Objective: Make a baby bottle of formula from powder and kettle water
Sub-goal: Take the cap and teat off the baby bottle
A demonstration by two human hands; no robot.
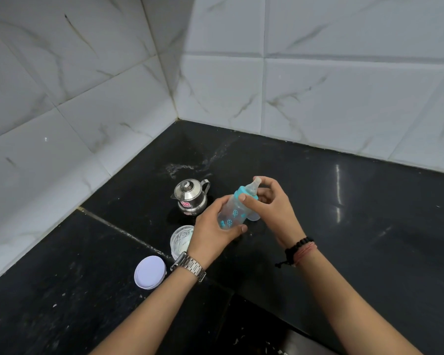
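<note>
A: Which step are you on?

B: Going by your hands, you're working the teal collar at the neck of the bottle (pixel 232 212). Your left hand (pixel 212 233) is wrapped round the lower body of the bottle, and your right hand (pixel 268 201) has its fingers curled on the collar under the teat. You hold the bottle tilted above the counter (pixel 344 252), toward the counter's back corner and just in front of the kettle (pixel 190 197).

A: Tightening it or taking it off?

B: I cannot tell from this. The bottle looks clear and I cannot see liquid in it, so my guess is you're opening it to fill.

A: What does the next move call for?

B: If so, keep the left hand firm while the right turns the collar, then put the top down somewhere clean. The powder jar (pixel 181 239) stands open just behind your left wrist, its white lid (pixel 150 275) lying beside it toward the counter's left edge. A small clear cap (pixel 254 217) sits on the counter under your right hand. Stand the bottle upright before you pour from the kettle.
</note>
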